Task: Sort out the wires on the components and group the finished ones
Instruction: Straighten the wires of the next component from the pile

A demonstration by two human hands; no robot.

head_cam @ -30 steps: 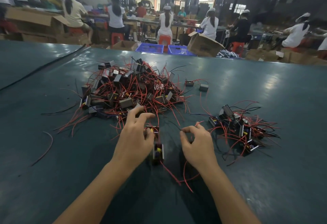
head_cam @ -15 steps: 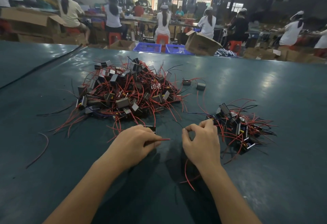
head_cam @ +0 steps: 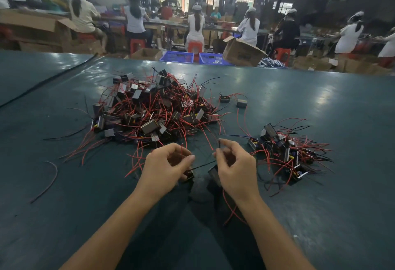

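Black wire (head_cam: 203, 164) crosswise, left to right

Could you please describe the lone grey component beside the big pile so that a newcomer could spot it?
On the green table, find the big pile of red-wired components in the middle. Off its far right edge two strays lie apart from it. Take the right-hand one, a plain grey block; its neighbour is darker and flatter.

Component (head_cam: 189, 175) mostly hidden under left hand (head_cam: 164, 168); workers (head_cam: 195, 27) blurred.
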